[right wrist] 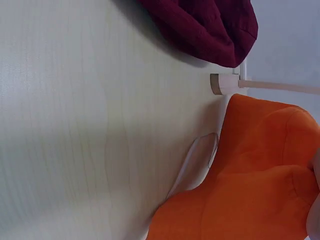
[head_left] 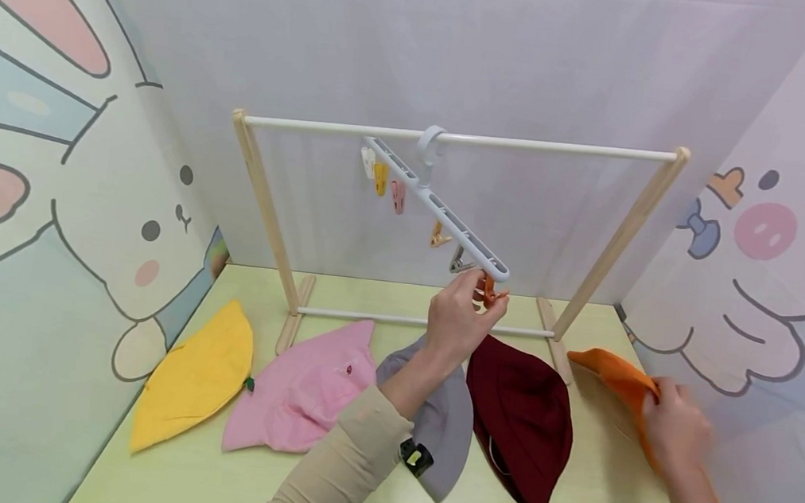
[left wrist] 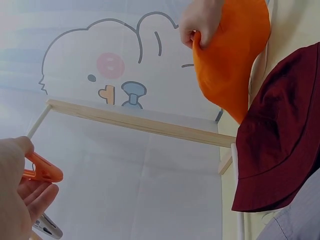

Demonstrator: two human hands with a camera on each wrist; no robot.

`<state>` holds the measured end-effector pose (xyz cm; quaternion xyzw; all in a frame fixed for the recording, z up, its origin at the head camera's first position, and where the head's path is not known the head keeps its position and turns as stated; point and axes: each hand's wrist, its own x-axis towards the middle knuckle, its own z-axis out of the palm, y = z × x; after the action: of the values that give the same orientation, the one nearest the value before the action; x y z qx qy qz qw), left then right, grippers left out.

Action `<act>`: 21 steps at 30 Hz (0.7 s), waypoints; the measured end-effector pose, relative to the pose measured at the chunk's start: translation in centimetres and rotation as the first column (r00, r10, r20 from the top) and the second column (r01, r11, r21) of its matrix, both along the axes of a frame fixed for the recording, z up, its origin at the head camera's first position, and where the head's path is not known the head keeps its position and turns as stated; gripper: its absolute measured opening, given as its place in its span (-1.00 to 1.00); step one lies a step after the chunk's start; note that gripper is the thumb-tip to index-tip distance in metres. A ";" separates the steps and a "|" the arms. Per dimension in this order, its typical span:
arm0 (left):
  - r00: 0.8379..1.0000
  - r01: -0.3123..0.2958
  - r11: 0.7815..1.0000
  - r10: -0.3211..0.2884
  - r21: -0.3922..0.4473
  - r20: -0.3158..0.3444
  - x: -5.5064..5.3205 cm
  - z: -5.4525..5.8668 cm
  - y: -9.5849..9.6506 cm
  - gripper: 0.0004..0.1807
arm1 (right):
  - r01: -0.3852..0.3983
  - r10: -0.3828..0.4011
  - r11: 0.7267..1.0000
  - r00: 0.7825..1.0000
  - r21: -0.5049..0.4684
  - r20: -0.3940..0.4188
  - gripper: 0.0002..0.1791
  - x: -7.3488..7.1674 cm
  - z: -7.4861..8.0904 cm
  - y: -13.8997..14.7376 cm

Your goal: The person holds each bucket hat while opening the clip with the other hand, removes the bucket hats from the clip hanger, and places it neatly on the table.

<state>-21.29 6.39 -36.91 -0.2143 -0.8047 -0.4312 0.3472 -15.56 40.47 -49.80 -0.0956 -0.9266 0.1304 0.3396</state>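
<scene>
My left hand [head_left: 460,308] pinches an orange clothespin [left wrist: 46,169] that hangs at the near end of the white clip hanger [head_left: 448,217]. To the right, my right hand [head_left: 678,427] grips an orange bucket hat [right wrist: 250,180] and holds it partly raised above the table, its thin white string hanging below. A dark red bucket hat [head_left: 520,422] lies between my two hands. Under my left forearm is a grey bucket hat [head_left: 447,431]. More clothespins hang along the bar, among them a silver one [head_left: 461,261] right beside my left fingers.
A wooden rack with a white top rod [head_left: 562,147] carries the hanger by its hook [head_left: 428,146]. Left on the pale table [head_left: 196,473] lie a pink bucket hat [head_left: 304,391] and a yellow bucket hat [head_left: 201,374]. Cartoon-printed curtains surround the table.
</scene>
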 end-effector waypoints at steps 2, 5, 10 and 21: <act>1.000 0.000 1.000 0.000 -0.002 -0.007 0.0 0.0 0.0 -0.77 | -0.009 0.009 1.000 1.000 0.004 0.006 -0.81 -0.1 -0.4 -0.3; 1.000 -0.002 1.000 0.002 -0.004 -0.018 0.0 -0.1 0.0 -0.77 | -0.011 0.011 1.000 0.998 -0.011 0.067 -0.83 0.0 -0.9 -0.6; 0.999 -0.004 1.000 0.004 -0.004 -0.032 -0.1 -0.1 0.0 -0.78 | -0.014 0.018 0.999 0.988 -0.031 0.154 -0.81 0.1 -2.2 -0.4; 0.999 -0.006 1.000 0.005 -0.008 -0.033 -0.2 -0.1 0.0 -0.78 | -0.138 0.155 0.987 0.957 -0.083 0.247 -0.80 1.2 -2.6 -0.5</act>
<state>-21.44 6.40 -37.04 -0.2206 -0.8012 -0.4232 0.3609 -14.40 39.96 -52.41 -0.0536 -0.9620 0.1721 0.2049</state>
